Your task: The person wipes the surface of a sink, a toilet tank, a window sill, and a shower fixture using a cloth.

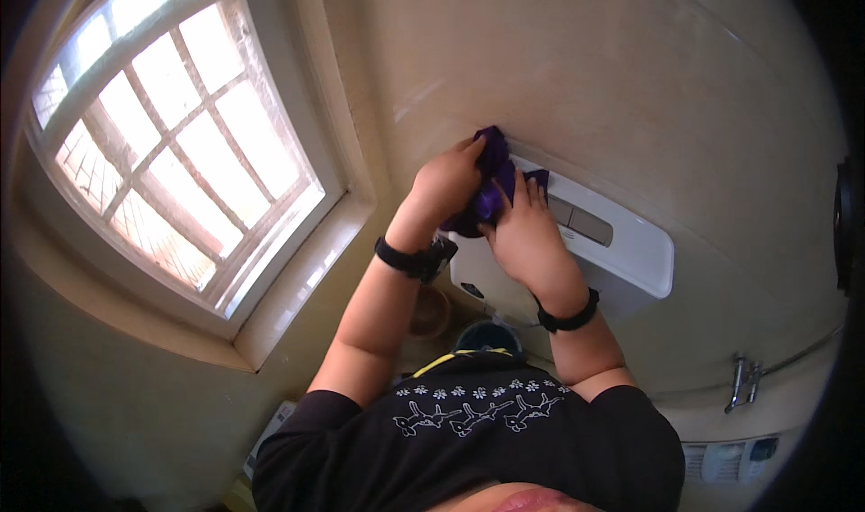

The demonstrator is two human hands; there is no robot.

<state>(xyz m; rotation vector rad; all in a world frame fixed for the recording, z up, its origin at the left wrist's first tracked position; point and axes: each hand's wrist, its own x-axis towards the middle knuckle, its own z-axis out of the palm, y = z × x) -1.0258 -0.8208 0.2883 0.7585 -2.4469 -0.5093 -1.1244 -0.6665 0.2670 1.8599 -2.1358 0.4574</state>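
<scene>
Both hands are on a crumpled purple cloth (500,172) over the left end of a white toilet cistern (645,259). The cloth's upper end is pinched between the thumb and fingers of my left hand (449,177). With fingers spread, my right hand (530,238) lies on the cloth's lower right part, its fingertips by the cistern lid. Just right of those fingers is a grey two-part flush button (582,221) set in the lid. The cloth hides the lid's left end. Each wrist wears a black band.
A barred window (176,134) with a tiled sill (304,282) is on the left. Below the cistern are a brown round container (429,313) and a dark bucket-like vessel (490,336). A metal tap (740,384) juts from the right wall, above several packages or containers (730,459).
</scene>
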